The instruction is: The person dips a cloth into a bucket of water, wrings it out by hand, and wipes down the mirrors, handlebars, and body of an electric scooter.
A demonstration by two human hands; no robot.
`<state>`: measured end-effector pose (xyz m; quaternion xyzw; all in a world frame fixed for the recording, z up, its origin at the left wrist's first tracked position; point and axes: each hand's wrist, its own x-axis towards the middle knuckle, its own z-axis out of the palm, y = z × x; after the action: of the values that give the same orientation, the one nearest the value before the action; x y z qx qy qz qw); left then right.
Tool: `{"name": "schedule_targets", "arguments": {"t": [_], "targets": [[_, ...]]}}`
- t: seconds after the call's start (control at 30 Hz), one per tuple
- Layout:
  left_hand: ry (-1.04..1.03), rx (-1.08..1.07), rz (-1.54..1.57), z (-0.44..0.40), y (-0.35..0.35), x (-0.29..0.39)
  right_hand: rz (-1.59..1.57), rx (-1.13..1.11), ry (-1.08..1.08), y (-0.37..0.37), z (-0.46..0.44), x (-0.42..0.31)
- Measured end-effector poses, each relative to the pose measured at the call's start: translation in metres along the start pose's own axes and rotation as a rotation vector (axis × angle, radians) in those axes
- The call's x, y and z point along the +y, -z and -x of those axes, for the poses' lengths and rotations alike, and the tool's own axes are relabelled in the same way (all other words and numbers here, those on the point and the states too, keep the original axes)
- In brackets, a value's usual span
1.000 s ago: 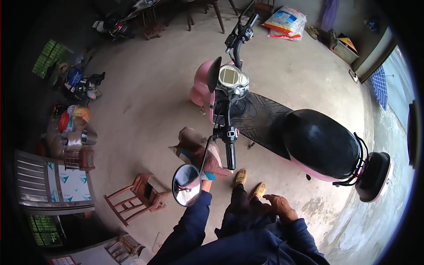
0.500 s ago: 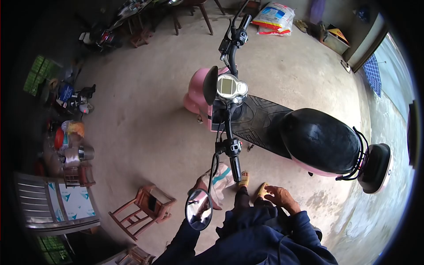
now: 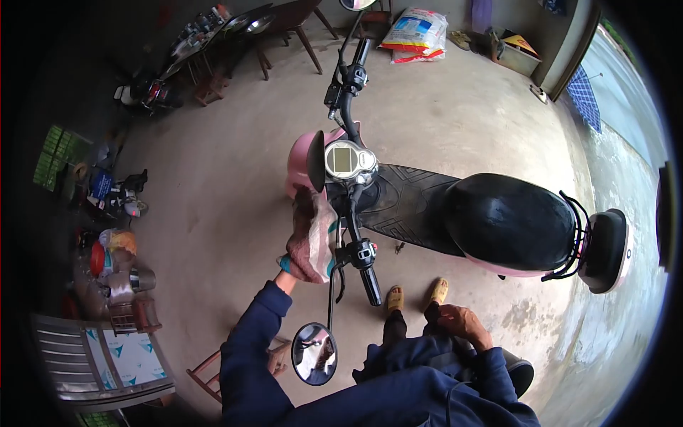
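A pink scooter (image 3: 302,165) stands before me with its black seat (image 3: 512,222) to the right. My left hand (image 3: 286,280) reaches past the handlebar's near grip (image 3: 371,286). It is closed on a red-and-white cloth with teal bands (image 3: 313,242), which lies against the scooter's front and hides most of the fingers. Below the scooter's seat, my right hand (image 3: 466,324) hangs beside my body. Its fingers are loosely bent, with nothing visible in them. The round mirror (image 3: 314,354) stands near my left forearm.
A wooden chair (image 3: 206,377) is partly behind my left arm. Stacked sacks (image 3: 414,34) lie at the back, near a table (image 3: 284,16). A blue checked umbrella (image 3: 585,98) is by the doorway. Pots and a metal-framed unit (image 3: 107,356) line the left side.
My left hand has lifted the cloth from low behind the mirror up to the scooter's front. My right hand has shifted slightly right and lower, and the camera view has moved.
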<state>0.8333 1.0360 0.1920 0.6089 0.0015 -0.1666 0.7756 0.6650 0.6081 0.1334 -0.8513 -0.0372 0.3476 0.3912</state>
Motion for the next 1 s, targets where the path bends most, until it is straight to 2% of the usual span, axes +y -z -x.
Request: {"name": "schedule_targets", "arguments": {"t": [0.1, 0.2, 0.23, 0.27, 0.3, 0.37, 0.43, 0.47, 0.53, 0.57, 0.6, 0.63, 0.67, 0.73, 0.77, 0.83, 0.9, 1.0], "targets": [[0.059, -0.119, 0.227, -0.060, -0.003, -0.007, -0.089, 0.075, 0.024, 0.014, 0.005, 0.023], [0.138, -0.148, 0.399, -0.078, 0.011, -0.019, -0.112, 0.167, -0.002, 0.036, 0.006, 0.034], [0.016, -0.260, 0.025, -0.092, 0.029, -0.040, -0.123, 0.181, 0.017, 0.039, 0.003, 0.047], [0.021, -0.250, 0.008, -0.091, 0.022, -0.034, -0.134, 0.195, 0.036, 0.043, -0.001, 0.058], [-0.032, -0.162, -0.146, -0.085, 0.007, -0.024, -0.141, 0.203, 0.017, 0.050, -0.005, 0.061], [0.077, -0.050, -0.071, -0.073, -0.024, 0.009, -0.146, 0.209, 0.046, 0.061, -0.014, 0.071], [-0.141, -0.124, -0.890, -0.064, -0.033, 0.031, -0.115, 0.193, 0.085, 0.077, -0.024, 0.073], [-0.150, -0.148, -1.018, -0.060, -0.044, 0.040, -0.129, 0.186, 0.088, 0.084, -0.030, 0.075], [0.040, -0.175, -0.862, -0.058, -0.079, 0.069, -0.172, 0.199, 0.102, 0.095, -0.038, 0.080], [0.175, -0.137, -0.659, -0.057, -0.089, 0.076, -0.162, 0.200, 0.116, 0.103, -0.042, 0.079], [0.366, -0.022, -0.233, -0.055, -0.081, 0.060, -0.167, 0.187, 0.113, 0.108, -0.047, 0.082], [0.379, -0.012, -0.232, -0.056, -0.076, 0.060, -0.137, 0.168, 0.092, 0.112, -0.052, 0.085], [0.168, -0.180, -0.780, -0.059, -0.067, 0.063, -0.109, 0.148, 0.072, 0.113, -0.055, 0.087], [-0.070, -0.357, -1.318, -0.067, -0.054, 0.055, -0.074, 0.146, 0.080, 0.121, -0.058, 0.082], [0.030, -0.186, -0.938, -0.072, -0.051, 0.039, -0.091, 0.158, 0.082, 0.124, -0.059, 0.080], [0.126, -0.024, -0.550, -0.077, -0.050, 0.023, -0.112, 0.181, 0.069, 0.123, -0.063, 0.083], [0.089, 0.003, -0.383, -0.083, -0.045, 0.021, -0.097, 0.216, 0.035, 0.116, -0.067, 0.092], [0.173, 0.048, -0.180, -0.085, -0.001, -0.015, -0.118, 0.236, -0.035, 0.100, -0.061, 0.090]]}}
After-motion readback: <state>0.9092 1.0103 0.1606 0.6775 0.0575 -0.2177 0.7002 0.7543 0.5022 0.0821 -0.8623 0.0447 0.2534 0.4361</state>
